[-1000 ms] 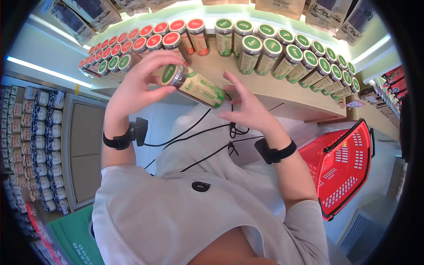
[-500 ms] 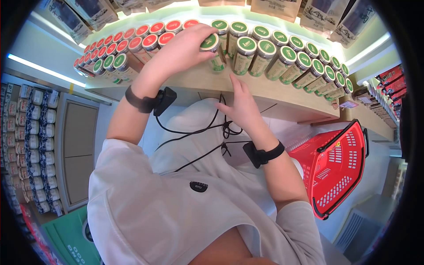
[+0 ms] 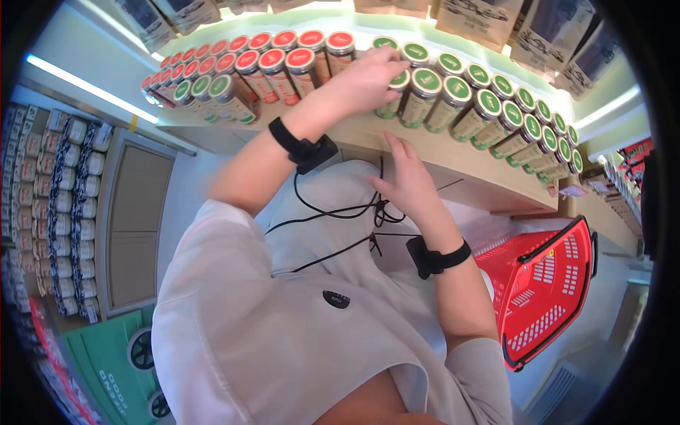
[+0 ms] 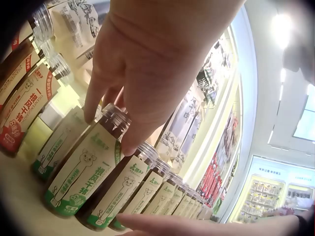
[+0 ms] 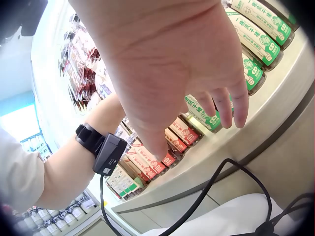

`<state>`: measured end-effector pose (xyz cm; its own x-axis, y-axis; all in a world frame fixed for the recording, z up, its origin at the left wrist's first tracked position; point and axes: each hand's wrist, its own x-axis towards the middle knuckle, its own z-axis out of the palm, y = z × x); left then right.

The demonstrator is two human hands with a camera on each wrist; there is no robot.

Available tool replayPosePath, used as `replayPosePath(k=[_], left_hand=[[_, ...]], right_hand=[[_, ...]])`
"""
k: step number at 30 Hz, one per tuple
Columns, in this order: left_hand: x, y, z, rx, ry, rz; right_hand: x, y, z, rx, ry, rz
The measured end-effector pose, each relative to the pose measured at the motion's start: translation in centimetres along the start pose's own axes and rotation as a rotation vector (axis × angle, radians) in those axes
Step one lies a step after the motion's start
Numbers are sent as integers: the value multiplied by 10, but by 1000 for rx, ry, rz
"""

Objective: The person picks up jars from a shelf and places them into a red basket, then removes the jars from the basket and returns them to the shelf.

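My left hand (image 3: 372, 83) reaches over the shelf and grips a green-lidded jar (image 3: 388, 108) near its top, at the left end of the front row of green-lidded jars (image 3: 457, 88). In the left wrist view, thumb and fingers of the left hand (image 4: 142, 73) lie round the clear lid of this jar (image 4: 81, 169), which stands on the shelf beside similar jars. My right hand (image 3: 409, 183) hovers before the shelf edge with fingers extended and holds nothing. The right wrist view shows the right hand (image 5: 182, 73) with its fingers apart.
Red-lidded jars (image 3: 273, 60) stand in rows to the left, with several green-lidded ones (image 3: 221, 86) in front. A red basket (image 3: 545, 283) is at the right below the shelf. Black cables (image 3: 333, 212) hang before my body, and paper bags (image 3: 482, 28) stand behind the jars.
The jar was tilted between my hands, then was carried rightward over the shelf in the left hand. It now stands upright against the green-lidded group. The right hand remains in front of the shelf.
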<state>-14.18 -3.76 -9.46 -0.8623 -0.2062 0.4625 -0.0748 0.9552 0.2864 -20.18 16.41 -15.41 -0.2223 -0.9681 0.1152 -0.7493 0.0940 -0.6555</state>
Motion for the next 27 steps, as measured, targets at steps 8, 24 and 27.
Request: replayPosePath(k=[8, 24, 27], left_hand=[[-14, 9, -11, 114, 107, -79], [-169, -49, -101, 972, 218, -835], [-168, -47, -100, 939, 220, -864]], right_hand=[[4, 6, 3, -3, 43, -8], [5, 11, 2, -12, 43, -7], [5, 12, -1, -13, 29, 8]])
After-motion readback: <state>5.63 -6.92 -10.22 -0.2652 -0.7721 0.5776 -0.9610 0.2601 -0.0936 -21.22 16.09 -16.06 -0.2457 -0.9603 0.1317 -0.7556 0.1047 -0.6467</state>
